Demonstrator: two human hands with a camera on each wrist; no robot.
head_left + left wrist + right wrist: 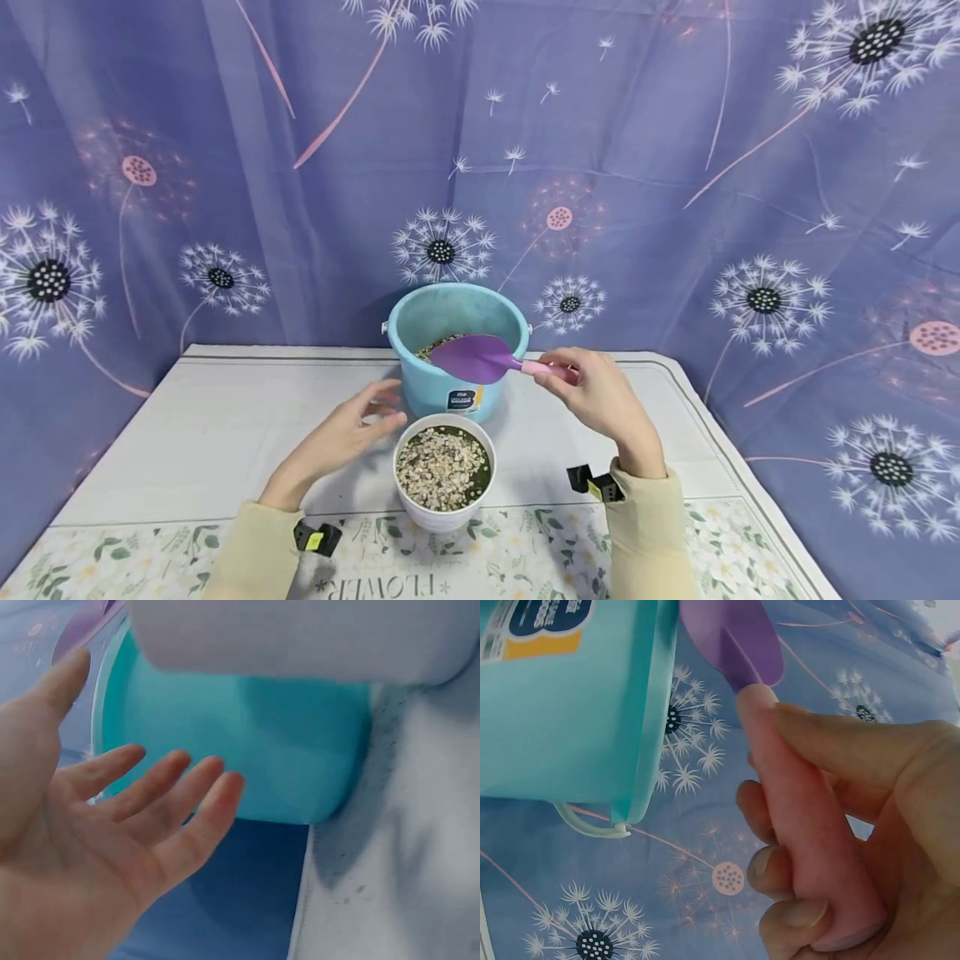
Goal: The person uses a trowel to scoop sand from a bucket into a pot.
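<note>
R hand (600, 396) is gripping trowel (474, 360) by handle, blade hiding part of bucket (423, 387) btwn hands in head view. L hand (341, 437) is spreading loosely, holding nothing, near pot (441, 522) w/ pebbles (438, 462), which is standing on desk (543, 458), partly blocking bucket. Curtain (337, 208) is hanging beyond hands.

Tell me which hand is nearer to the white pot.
Left. The left hand is close beside the white pot, at its left rim; the right hand is farther off, beyond it to the right, gripping the purple trowel.
</note>
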